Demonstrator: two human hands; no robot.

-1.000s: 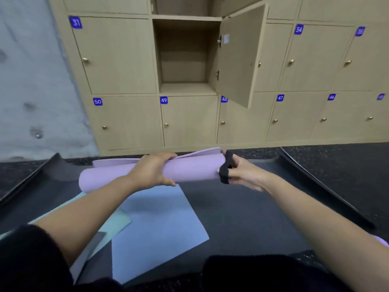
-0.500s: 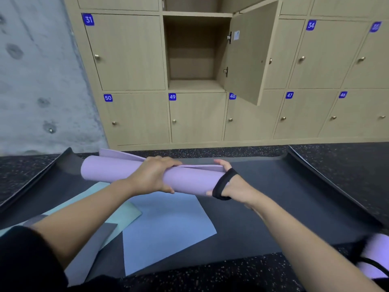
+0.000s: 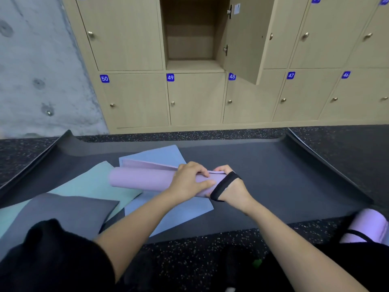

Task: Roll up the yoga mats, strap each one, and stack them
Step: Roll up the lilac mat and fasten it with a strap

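Note:
A rolled purple yoga mat lies across the flat mats in front of me, its loose end flap sticking out behind. My left hand grips the roll near its right end from above. My right hand holds that same end, with a black strap loop stretched around the hand and the mat's tip. A second purple roll, with a black strap around it, lies on the floor at the lower right.
A large dark mat with curled-up side edges covers the floor. On it lie flat blue, teal and grey mats. Wooden lockers stand behind, one door swung open.
The roll has come down and closer to the flat mats. My left hand has slid to the right end, next to my right hand. The strap loop stays around my right hand at the tip.

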